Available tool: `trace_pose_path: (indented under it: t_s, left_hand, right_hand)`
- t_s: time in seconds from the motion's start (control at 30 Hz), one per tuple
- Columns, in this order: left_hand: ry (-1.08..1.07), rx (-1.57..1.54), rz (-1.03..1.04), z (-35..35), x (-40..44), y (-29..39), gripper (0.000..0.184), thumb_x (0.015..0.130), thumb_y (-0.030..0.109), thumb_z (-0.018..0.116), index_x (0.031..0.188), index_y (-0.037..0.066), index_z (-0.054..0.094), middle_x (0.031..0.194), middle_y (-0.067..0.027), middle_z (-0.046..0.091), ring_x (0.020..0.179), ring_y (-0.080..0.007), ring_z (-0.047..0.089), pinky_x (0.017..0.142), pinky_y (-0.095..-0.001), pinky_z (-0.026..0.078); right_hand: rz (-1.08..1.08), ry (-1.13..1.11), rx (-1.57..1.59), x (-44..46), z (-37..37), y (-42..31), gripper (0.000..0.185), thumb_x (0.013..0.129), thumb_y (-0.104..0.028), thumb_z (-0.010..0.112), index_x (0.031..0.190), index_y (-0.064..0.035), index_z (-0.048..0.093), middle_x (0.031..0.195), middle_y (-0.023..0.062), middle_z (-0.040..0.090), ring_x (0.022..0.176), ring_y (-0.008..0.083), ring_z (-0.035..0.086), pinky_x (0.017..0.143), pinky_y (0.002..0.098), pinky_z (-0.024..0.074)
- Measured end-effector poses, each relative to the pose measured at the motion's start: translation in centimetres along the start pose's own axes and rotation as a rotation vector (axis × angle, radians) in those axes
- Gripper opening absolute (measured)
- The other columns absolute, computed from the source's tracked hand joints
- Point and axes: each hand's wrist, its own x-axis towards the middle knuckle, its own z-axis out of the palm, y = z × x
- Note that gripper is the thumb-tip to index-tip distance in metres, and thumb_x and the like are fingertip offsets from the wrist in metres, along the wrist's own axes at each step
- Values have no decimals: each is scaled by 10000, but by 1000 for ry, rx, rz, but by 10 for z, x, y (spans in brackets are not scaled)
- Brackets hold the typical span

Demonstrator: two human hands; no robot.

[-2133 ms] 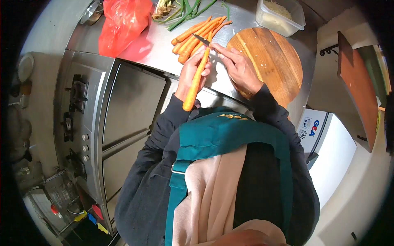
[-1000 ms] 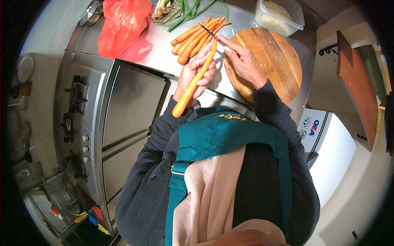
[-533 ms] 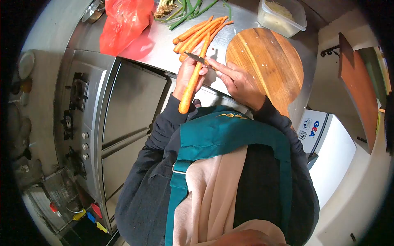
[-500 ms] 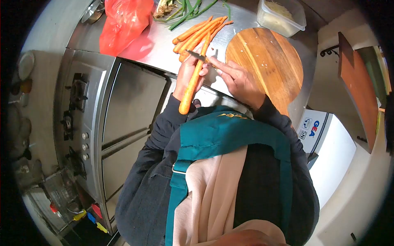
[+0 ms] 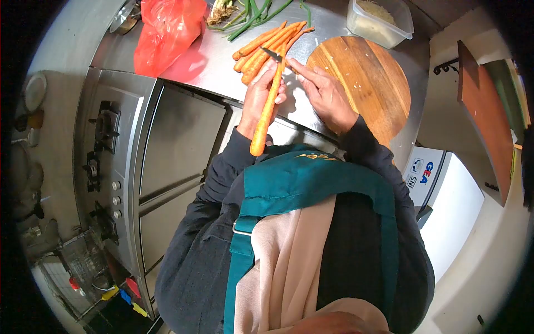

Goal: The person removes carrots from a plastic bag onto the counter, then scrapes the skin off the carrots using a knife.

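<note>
My left hand (image 5: 258,100) is closed around a long orange carrot (image 5: 268,111), its thick end pointing toward my body. A knife (image 5: 271,54) is held in my right hand (image 5: 327,96), its dark blade lying across the carrot near the thin end. My right index finger is stretched along the knife; my fingers hide most of its handle. Just beyond my hands, a pile of several carrots (image 5: 257,62) lies on the metal counter. To the right is a round wooden cutting board (image 5: 370,83) with small pale bits on it.
A red plastic bag (image 5: 168,36) sits on the counter at the left. Behind the carrots are green onions (image 5: 258,19). A clear plastic tub (image 5: 381,25) with pale contents stands at the back right. The stove (image 5: 114,161) is on the left, a white appliance (image 5: 453,206) on the right.
The knife and my right hand have moved away from my body along the carrot, toward its thin end. My left hand has shifted slightly right with the carrot, which now stands more upright in view.
</note>
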Motion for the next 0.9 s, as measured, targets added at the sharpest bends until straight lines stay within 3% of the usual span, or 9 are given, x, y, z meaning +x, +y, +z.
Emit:
trace_pose_path:
  t_s: [0.1, 0.33, 0.43, 0.57, 0.63, 0.77, 0.83, 0.9]
  left_hand:
    - [-61, 42, -19, 0, -4, -2, 422, 908, 214, 473, 1301, 82, 389, 730, -25, 446, 590, -91, 436, 429, -183, 350]
    - [-134, -64, -41, 1, -4, 4, 461, 911, 200, 437, 1342, 112, 301, 735, -30, 442, 592, -92, 429, 415, -183, 342]
    - [-121, -54, -33, 10, -10, 2, 393, 909, 156, 412, 1289, 96, 335, 739, -54, 428, 581, -96, 403, 363, -149, 302]
    - [-180, -80, -45, 6, -8, 2, 406, 908, 154, 408, 1300, 97, 318, 734, -56, 427, 573, -97, 399, 357, -149, 304]
    - [-247, -106, -79, 1, -5, 4, 494, 908, 171, 404, 1367, 128, 227, 736, -39, 448, 589, -100, 429, 391, -168, 312]
    - [-296, -71, -84, 1, -7, 5, 494, 908, 169, 398, 1367, 130, 220, 733, -38, 447, 583, -98, 424, 387, -166, 313]
    - [-263, -104, -74, 2, -8, 5, 352, 905, 140, 398, 1247, 90, 333, 730, -61, 425, 559, -93, 396, 339, -151, 313]
    - [-260, -106, -70, 4, -8, 9, 346, 905, 139, 397, 1242, 90, 337, 731, -62, 424, 554, -92, 394, 336, -151, 311]
  right_hand:
    - [-16, 101, 95, 8, -2, 11, 394, 870, -143, 463, 1263, -172, 473, 914, 194, 574, 819, 304, 560, 733, 358, 447]
    - [21, -53, 47, -3, -3, -5, 404, 864, -100, 434, 1265, -145, 469, 867, 186, 566, 798, 298, 555, 726, 355, 441]
    - [-41, 51, 154, 3, -3, 4, 405, 865, -105, 438, 1267, -135, 466, 847, 189, 555, 763, 291, 547, 714, 354, 438]
    - [13, -9, 103, 7, -8, 0, 397, 868, -100, 437, 1263, -122, 468, 852, 192, 563, 770, 281, 547, 724, 343, 439]
    - [-60, 25, 188, 5, -2, 1, 379, 878, -110, 432, 1255, -103, 473, 938, 192, 589, 809, 275, 556, 758, 331, 440]
    - [-36, 34, 292, 9, -8, -5, 368, 884, -117, 432, 1248, -82, 473, 1065, 190, 581, 877, 277, 569, 794, 321, 438]
    - [-10, -21, 292, 12, -9, -3, 365, 885, -122, 435, 1245, -72, 472, 1130, 192, 557, 910, 285, 572, 811, 326, 435]
    - [-72, 7, 281, 11, -5, -5, 363, 887, -124, 433, 1244, -76, 475, 1123, 194, 560, 910, 288, 574, 809, 330, 436]
